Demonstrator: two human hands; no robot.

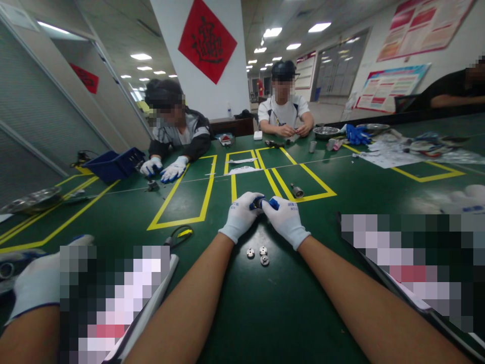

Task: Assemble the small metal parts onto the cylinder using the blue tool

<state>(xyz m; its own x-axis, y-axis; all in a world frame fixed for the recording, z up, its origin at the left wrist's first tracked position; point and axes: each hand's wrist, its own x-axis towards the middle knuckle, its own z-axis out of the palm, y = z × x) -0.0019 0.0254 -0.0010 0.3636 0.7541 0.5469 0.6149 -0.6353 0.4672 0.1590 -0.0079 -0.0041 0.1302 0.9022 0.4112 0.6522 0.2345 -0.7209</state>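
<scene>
My left hand (241,216) and my right hand (285,218), both in white gloves with blue fingertips, meet over the green table. Between their closed fingers is a small dark part (258,202), mostly covered, so its kind does not show. Just below my wrists, three small round metal pieces with central holes lie close together: one metal disc (250,253) on the left, another disc (263,250) behind and a third disc (264,260) nearest me. Beyond my right hand, a cylindrical metal fitting (297,191) rests on its side by the yellow tape.
Tablet-like devices with blurred screens flank my forearms, the left device (129,298) and right device (420,278). A co-worker's gloved hand (38,283) is at left. Two people sit opposite. A blue bin (113,166), metal bowl (326,132) and papers (390,153) stand farther off.
</scene>
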